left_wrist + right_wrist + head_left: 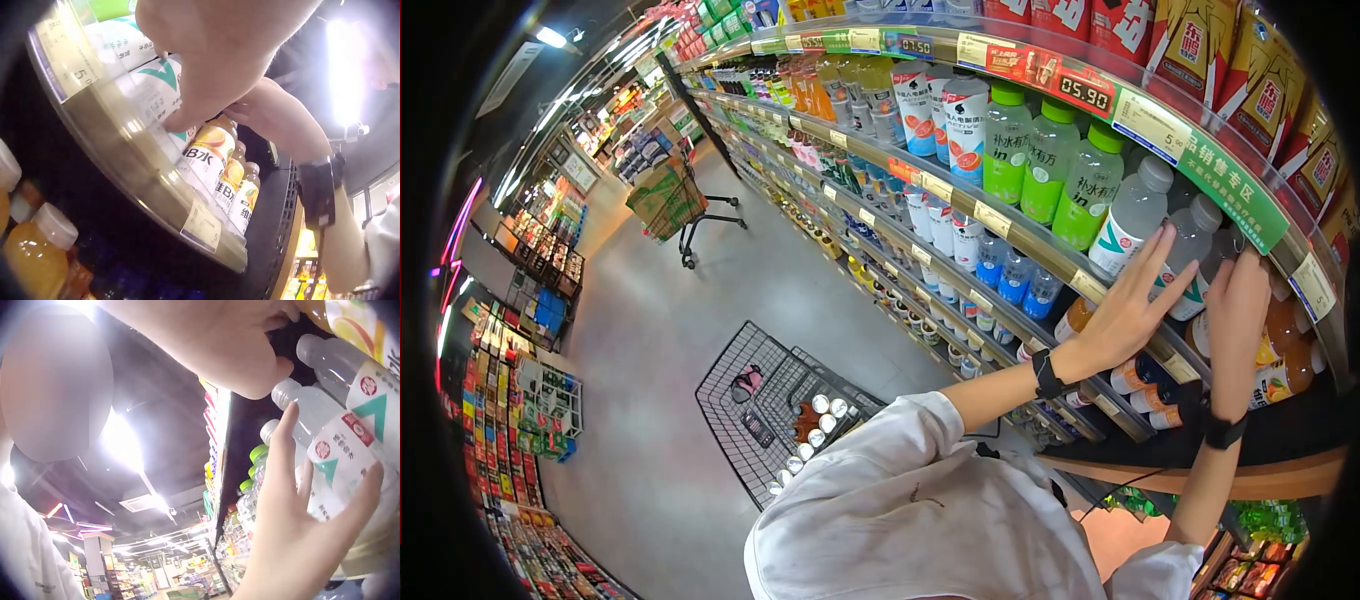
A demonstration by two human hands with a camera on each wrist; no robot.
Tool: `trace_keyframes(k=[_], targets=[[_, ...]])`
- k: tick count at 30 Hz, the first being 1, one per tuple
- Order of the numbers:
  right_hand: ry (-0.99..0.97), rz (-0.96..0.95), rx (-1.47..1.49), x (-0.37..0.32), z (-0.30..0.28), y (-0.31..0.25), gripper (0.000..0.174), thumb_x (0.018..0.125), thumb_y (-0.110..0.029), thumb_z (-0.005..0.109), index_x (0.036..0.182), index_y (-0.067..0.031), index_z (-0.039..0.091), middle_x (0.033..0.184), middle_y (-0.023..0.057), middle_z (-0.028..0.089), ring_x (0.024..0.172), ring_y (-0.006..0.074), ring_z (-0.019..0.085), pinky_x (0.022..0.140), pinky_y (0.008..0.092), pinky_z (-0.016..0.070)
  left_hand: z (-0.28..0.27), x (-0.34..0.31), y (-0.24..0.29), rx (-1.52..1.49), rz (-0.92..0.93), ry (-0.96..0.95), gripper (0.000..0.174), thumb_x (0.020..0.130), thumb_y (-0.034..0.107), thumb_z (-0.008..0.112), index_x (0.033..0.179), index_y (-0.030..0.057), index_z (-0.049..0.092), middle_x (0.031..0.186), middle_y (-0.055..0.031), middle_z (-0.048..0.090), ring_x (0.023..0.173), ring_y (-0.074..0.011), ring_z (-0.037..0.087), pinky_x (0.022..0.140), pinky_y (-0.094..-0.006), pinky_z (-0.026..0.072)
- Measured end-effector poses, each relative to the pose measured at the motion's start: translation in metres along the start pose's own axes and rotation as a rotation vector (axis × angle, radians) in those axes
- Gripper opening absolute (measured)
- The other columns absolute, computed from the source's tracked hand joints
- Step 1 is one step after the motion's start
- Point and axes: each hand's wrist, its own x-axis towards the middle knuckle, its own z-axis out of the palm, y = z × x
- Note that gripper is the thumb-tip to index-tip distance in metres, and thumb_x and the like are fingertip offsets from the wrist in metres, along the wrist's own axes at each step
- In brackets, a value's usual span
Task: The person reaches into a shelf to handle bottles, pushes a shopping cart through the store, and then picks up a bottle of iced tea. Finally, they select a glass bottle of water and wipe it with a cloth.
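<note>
On the shelf, clear bottles with white and teal labels stand in a row. My left hand spreads its fingers across their fronts, touching them. Beside it, my right hand reaches in among the bottles; its fingertips are partly hidden, and whether they hold anything cannot be told. In the left wrist view, the right hand is by the caps of orange-labelled bottles, to the right of the white-labelled ones.
Green-capped bottles stand left of the white-labelled ones. A shelf rail with price tags runs above the hands, and another along the bottles' bases. A black wire cart holding several items stands beside me; another cart is farther up the aisle.
</note>
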Motion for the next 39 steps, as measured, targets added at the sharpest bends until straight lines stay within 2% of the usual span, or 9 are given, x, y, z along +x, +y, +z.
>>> trace_keyframes(k=[1, 4, 6, 8, 16, 21, 26, 34, 39], targets=[[0.063, -0.095, 0.027, 0.005, 0.003, 0.008, 0.021, 0.099, -0.011, 0.056, 0.108, 0.0083, 0.056, 0.089, 0.0345, 0.061, 0.084, 0.0548, 0.059, 0.074, 0.0574, 0.0485, -0.001, -0.001, 0.000, 0.007, -0.002, 0.004, 0.070, 0.079, -0.009, 0.062, 0.146, 0.0076, 0.050, 0.159, -0.0318, 0.024, 0.144, -0.0501, 0.034, 0.117, -0.0532, 0.0347], [0.175, -0.270, 0.077, 0.017, 0.007, 0.009, 0.020, 0.100, -0.013, 0.055, 0.107, 0.0048, 0.058, 0.093, 0.0344, 0.062, 0.088, 0.0527, 0.060, 0.074, 0.0557, 0.0493, 0.000, 0.000, -0.001, 0.028, -0.012, 0.034, 0.068, 0.080, -0.008, 0.060, 0.146, 0.0080, 0.051, 0.159, -0.0299, 0.029, 0.142, -0.0490, 0.038, 0.116, -0.0525, 0.0361], [0.030, -0.140, 0.044, 0.019, 0.008, 0.010, 0.018, 0.098, -0.010, 0.057, 0.110, 0.0042, 0.060, 0.099, 0.0342, 0.062, 0.094, 0.0543, 0.057, 0.076, 0.0555, 0.0481, 0.004, -0.002, -0.001, 0.010, -0.030, 0.052, 0.067, 0.082, -0.007, 0.060, 0.146, 0.0087, 0.051, 0.158, -0.0289, 0.032, 0.140, -0.0483, 0.040, 0.115, -0.0518, 0.0370], [0.139, -0.305, 0.081, 0.013, -0.001, 0.007, 0.016, 0.098, -0.010, 0.058, 0.104, 0.0053, 0.061, 0.095, 0.0350, 0.061, 0.091, 0.0531, 0.058, 0.073, 0.0545, 0.0481, 0.005, -0.002, -0.001, 0.022, -0.051, 0.063, 0.063, 0.086, -0.004, 0.061, 0.146, 0.0108, 0.052, 0.157, -0.0270, 0.035, 0.138, -0.0470, 0.042, 0.113, -0.0507, 0.0392], [0.121, -0.281, -0.076, -0.008, -0.032, -0.014, 0.022, 0.099, -0.014, 0.061, 0.092, 0.0067, 0.063, 0.080, 0.0305, 0.062, 0.079, 0.0490, 0.061, 0.067, 0.0523, 0.0489, 0.008, -0.004, -0.004, -0.039, -0.054, 0.089, 0.074, 0.082, -0.006, 0.068, 0.151, 0.0111, 0.046, 0.158, -0.0234, 0.034, 0.139, -0.0449, 0.041, 0.108, -0.0478, 0.0432], [0.132, -0.318, -0.078, -0.005, -0.037, -0.013, 0.029, 0.099, -0.019, 0.063, 0.084, 0.0064, 0.063, 0.076, 0.0288, 0.063, 0.074, 0.0467, 0.063, 0.063, 0.0506, 0.0500, 0.007, -0.005, -0.006, -0.040, -0.053, 0.144, 0.077, 0.080, -0.002, 0.074, 0.150, 0.0017, 0.041, 0.149, -0.0219, 0.043, 0.129, -0.0426, 0.048, 0.107, -0.0470, 0.0440], [0.073, -0.258, -0.174, 0.002, -0.034, -0.013, 0.034, 0.100, -0.025, 0.060, 0.084, 0.0049, 0.064, 0.078, 0.0287, 0.064, 0.075, 0.0462, 0.064, 0.064, 0.0510, 0.0523, 0.010, -0.017, -0.006, -0.110, -0.111, 0.118, 0.077, 0.080, 0.000, 0.076, 0.149, 0.0014, 0.042, 0.139, -0.0217, 0.048, 0.124, -0.0413, 0.051, 0.107, -0.0487, 0.0416], [0.212, -0.343, -0.120, -0.007, -0.012, -0.007, 0.025, 0.098, -0.018, 0.057, 0.090, 0.0049, 0.061, 0.085, 0.0294, 0.064, 0.082, 0.0497, 0.062, 0.073, 0.0571, 0.0497, -0.016, -0.028, -0.003, 0.042, -0.231, 0.174, 0.083, 0.082, 0.004, 0.078, 0.153, -0.0002, 0.035, 0.150, -0.0291, 0.032, 0.132, -0.0474, 0.042, 0.108, -0.0502, 0.0399], [0.075, -0.308, -0.169, -0.009, -0.012, -0.010, 0.023, 0.096, -0.017, 0.058, 0.095, 0.0051, 0.064, 0.088, 0.0286, 0.064, 0.082, 0.0479, 0.063, 0.071, 0.0556, 0.0510, -0.013, -0.026, -0.008, 0.098, -0.245, 0.129, 0.087, 0.082, 0.006, 0.077, 0.155, -0.0029, 0.030, 0.152, -0.0313, 0.030, 0.133, -0.0489, 0.041, 0.108, -0.0500, 0.0404]])
